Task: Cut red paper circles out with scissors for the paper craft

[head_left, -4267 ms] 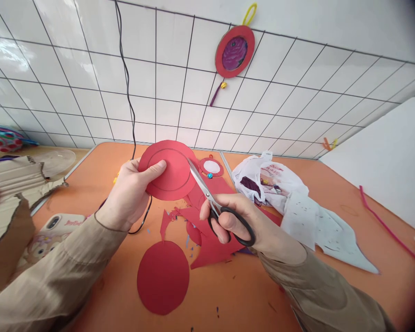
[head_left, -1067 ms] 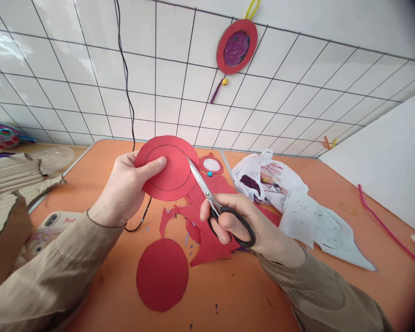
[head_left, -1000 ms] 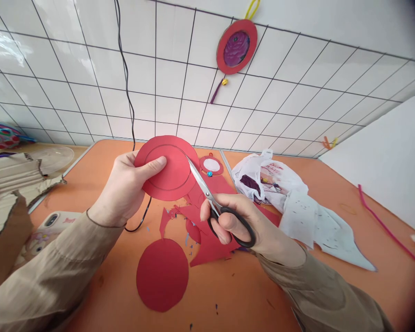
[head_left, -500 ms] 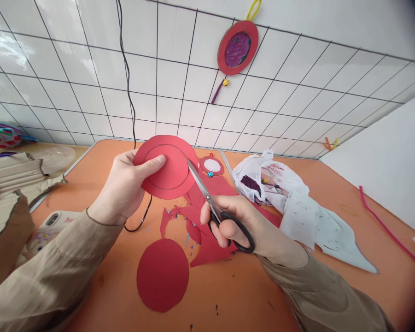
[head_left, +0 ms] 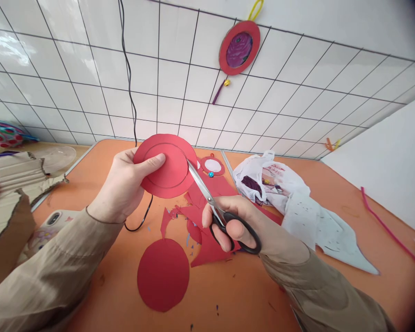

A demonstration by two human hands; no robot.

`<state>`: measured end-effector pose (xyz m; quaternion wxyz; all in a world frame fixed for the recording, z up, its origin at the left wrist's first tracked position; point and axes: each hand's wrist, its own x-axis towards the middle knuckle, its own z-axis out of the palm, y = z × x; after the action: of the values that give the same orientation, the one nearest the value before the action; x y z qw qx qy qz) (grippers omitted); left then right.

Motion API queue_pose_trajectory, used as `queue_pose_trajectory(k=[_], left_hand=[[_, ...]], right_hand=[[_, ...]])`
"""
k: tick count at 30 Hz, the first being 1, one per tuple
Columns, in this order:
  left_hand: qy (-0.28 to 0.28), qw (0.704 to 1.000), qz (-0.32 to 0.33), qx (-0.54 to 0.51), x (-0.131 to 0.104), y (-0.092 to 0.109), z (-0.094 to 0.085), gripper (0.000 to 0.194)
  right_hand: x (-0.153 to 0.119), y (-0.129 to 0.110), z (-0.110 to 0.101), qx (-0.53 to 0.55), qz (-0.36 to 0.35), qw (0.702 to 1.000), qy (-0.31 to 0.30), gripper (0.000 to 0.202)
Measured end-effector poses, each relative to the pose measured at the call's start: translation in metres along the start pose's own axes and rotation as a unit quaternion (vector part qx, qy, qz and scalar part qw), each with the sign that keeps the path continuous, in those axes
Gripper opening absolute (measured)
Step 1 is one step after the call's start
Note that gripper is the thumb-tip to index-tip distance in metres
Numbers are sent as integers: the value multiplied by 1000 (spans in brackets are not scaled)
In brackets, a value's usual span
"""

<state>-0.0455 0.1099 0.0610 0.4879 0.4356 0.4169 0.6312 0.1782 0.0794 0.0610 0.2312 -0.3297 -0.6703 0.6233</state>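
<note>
My left hand (head_left: 129,182) pinches a red paper disc (head_left: 174,177) by its left side, thumb on top. An inner circle is drawn or cut on the disc; which of the two I cannot tell. My right hand (head_left: 240,226) has its fingers in the black handles of the scissors (head_left: 210,201). The scissors' blades meet the disc at the right part of the inner circle. Below the hands, a second red disc (head_left: 163,275) lies flat on the orange table (head_left: 113,295). Red paper scraps (head_left: 214,246) lie beneath the scissors.
A white plastic bag (head_left: 290,180) lies at the right, a pink stick (head_left: 387,221) farther right. Cardboard (head_left: 7,221) and a phone (head_left: 51,223) are at the left. A red round ornament (head_left: 224,55) hangs on the tiled wall; a smaller one (head_left: 203,164) lies behind the scraps.
The scissors' handles have spread a little and my right hand has shifted slightly to the right. The held disc has barely moved.
</note>
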Motion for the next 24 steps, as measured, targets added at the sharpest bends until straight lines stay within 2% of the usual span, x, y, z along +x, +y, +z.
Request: queue_pose_trajectory(k=[6, 24], left_hand=[[-45, 999, -20, 2, -2, 2, 2, 18], [-62, 997, -45, 6, -3, 4, 3, 19]], right_hand=[[0, 2, -1, 6, -13, 1000, -9, 60], [-1, 5, 1, -32, -34, 999, 16, 60]])
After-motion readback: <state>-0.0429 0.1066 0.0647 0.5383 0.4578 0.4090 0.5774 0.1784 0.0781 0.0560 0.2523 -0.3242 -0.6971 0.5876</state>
